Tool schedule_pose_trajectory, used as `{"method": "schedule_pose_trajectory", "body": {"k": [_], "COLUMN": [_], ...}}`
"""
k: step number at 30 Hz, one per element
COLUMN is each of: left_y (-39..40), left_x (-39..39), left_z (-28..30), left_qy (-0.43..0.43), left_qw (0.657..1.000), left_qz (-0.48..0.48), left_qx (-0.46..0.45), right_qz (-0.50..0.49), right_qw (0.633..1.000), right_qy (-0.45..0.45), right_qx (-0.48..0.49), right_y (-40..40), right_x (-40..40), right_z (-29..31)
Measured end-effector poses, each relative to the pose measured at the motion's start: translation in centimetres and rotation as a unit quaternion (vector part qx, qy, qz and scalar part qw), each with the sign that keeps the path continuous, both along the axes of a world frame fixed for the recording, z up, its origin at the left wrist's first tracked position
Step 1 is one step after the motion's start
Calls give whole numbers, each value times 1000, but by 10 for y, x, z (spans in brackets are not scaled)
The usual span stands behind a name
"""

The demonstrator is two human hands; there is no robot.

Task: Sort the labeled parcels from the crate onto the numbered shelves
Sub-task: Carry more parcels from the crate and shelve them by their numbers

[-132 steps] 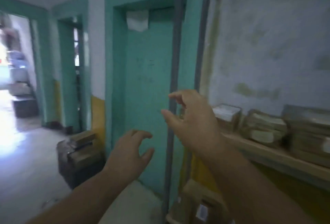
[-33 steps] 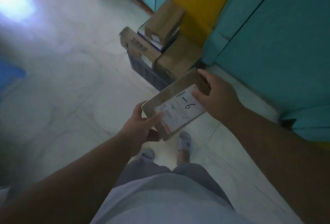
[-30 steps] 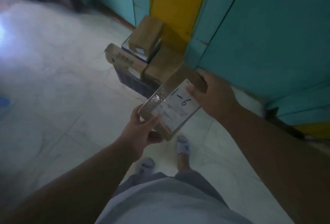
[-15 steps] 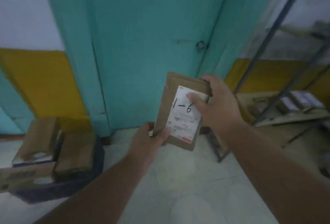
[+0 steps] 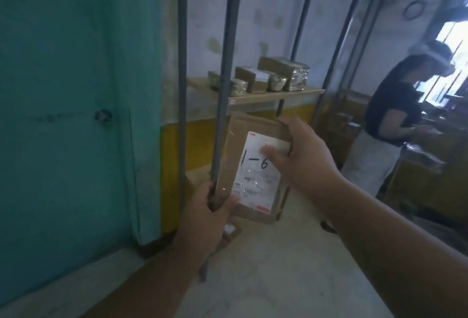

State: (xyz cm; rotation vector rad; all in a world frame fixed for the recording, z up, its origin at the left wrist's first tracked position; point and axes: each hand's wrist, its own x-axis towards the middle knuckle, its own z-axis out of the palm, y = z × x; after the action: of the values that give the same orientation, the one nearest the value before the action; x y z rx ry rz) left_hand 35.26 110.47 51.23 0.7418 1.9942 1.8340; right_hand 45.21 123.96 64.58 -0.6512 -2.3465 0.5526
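The left hand [image 5: 202,219] is gripping the lower left corner of a flat brown parcel [image 5: 235,165], thumb curled over the front face and the other fingers wrapped behind it. The right hand [image 5: 301,155] is holding the upper right corner of the same parcel, fingers curling over its top edge while the thumb is pressing on the white label [image 5: 258,173]. That label is facing the camera and is showing a handwritten "1-6" above smaller print too blurred to read. The parcel is being held upright in the air, in the middle of the view, clear of any surface and in front of the shelving.

Just behind the parcel, dark metal uprights [image 5: 226,64] of a shelf rack are standing from floor to top of view. Farther back and higher, a wooden shelf [image 5: 255,97] is carrying several wrapped parcels [image 5: 278,74] side by side against a pale, stained wall [image 5: 278,13]. Below it a yellow band is running along the wall, and a lower shelf board is partly hiding behind the held parcel, with a small box [image 5: 230,230] lying under the left hand.

To the left, a teal door [image 5: 63,89] with a round knob [image 5: 102,115] is filling the near side. To the far right, another person [image 5: 390,120] in a dark top is standing by a bright window [image 5: 450,51], bending over more shelving. The floor [image 5: 266,279] underfoot is pale
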Motion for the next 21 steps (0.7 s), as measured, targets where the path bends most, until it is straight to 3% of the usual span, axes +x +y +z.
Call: {"method": "schedule_pose_trajectory", "body": {"k": [10,17,21], "left_y": [233,418,503], "left_x": [-88,-94,-86], "left_z": [35,63,66], "left_qy": [39,30,70], "left_qw": [999,996,995], "left_qz": [-26,-77,-63], "left_qx": [21,32,33], "right_qz": [-62,-162,-177], "right_qw": [995,981,977], "right_qy": [48,78,81], "right_qx": [60,76,90], "right_y": [215,373,462], "right_x": [-61,-56,-47], "right_z": [24,43,42]}}
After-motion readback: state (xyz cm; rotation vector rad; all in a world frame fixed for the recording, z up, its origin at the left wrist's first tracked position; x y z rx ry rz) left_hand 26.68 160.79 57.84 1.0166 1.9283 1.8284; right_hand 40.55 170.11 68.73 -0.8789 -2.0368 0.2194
